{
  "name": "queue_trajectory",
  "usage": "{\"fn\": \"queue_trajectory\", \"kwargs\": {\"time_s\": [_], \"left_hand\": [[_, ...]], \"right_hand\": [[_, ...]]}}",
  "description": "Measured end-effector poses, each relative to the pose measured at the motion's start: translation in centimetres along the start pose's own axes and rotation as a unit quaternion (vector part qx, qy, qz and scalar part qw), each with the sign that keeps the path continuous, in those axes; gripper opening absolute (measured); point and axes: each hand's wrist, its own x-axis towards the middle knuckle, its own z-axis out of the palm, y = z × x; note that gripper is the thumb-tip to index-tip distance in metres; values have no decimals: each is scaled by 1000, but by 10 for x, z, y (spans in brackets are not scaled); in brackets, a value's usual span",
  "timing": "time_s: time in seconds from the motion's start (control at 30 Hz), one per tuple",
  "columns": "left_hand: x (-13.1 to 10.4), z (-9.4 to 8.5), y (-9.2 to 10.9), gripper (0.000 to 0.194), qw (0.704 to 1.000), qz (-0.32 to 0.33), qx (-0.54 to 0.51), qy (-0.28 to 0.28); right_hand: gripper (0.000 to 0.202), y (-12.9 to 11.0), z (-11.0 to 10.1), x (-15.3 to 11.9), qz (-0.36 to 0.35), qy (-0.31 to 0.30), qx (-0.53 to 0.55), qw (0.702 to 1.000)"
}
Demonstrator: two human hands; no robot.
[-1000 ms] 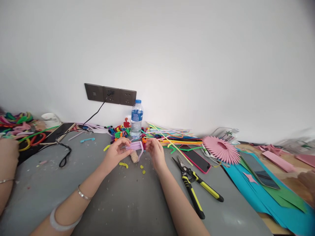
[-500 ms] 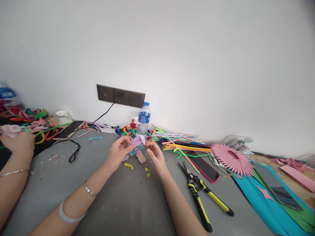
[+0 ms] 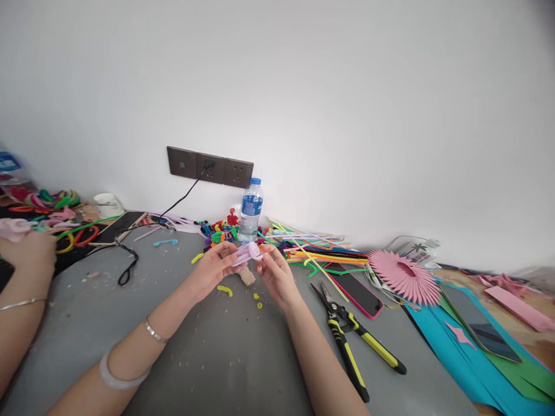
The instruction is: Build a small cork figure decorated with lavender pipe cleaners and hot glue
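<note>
Between my hands is a lilac pipe-cleaner piece (image 3: 248,253), made of strands side by side with a rounded coil at its right end. My left hand (image 3: 213,264) pinches it from the left between thumb and fingers. On the other side, my right hand (image 3: 276,273) has its thumb and fingertips closed at the coiled end. Just below the piece lies a beige wound roll (image 3: 247,277) on the table, partly covered by it. Small yellow bits (image 3: 224,290) of pipe cleaner lie in front of my hands.
Black-and-yellow pliers-like cutters (image 3: 347,329) lie open at right, near a phone (image 3: 358,292). Behind my hands are a water bottle (image 3: 251,211) and a pile of pipe cleaners (image 3: 321,249). A pink pleated paper ring (image 3: 405,277) sits farther right. Another person's hand (image 3: 32,254) works at left.
The lilac piece has turned, and its coiled end now faces me. My right fingers have closed in on that end. The turquoise curl below is now hidden.
</note>
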Motion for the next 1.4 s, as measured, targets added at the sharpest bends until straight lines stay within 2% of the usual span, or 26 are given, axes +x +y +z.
{"fn": "queue_trajectory", "kwargs": {"time_s": [0.33,0.53,0.73,0.87,1.0,1.1,1.2,1.27,1.4], "left_hand": [[0,-4,-3,36,998,-44,-14,-30],[1,-2,0,35,1000,-15,-28,2],[0,-3,-3,30,998,47,11,39],[3,-2,-3,29,995,72,19,69],[4,1,1,37,990,102,18,95],[1,2,2,39,993,86,52,65],[-4,1,0,43,985,50,163,2],[-6,1,-3,42,965,51,252,-56],[-10,5,-9,36,898,61,405,-160]], "right_hand": [[28,-1,-3,1,2,-18,39,999],[28,0,-5,1,6,-28,45,999],[26,0,-4,-2,20,-45,25,998],[27,0,-1,-1,5,-8,-13,1000],[32,3,-3,2,8,51,-39,998],[35,4,-8,5,7,92,-18,996],[33,4,-12,7,-8,128,16,992],[32,4,-13,9,-12,142,33,989],[33,4,-13,10,-16,153,44,987]]}}
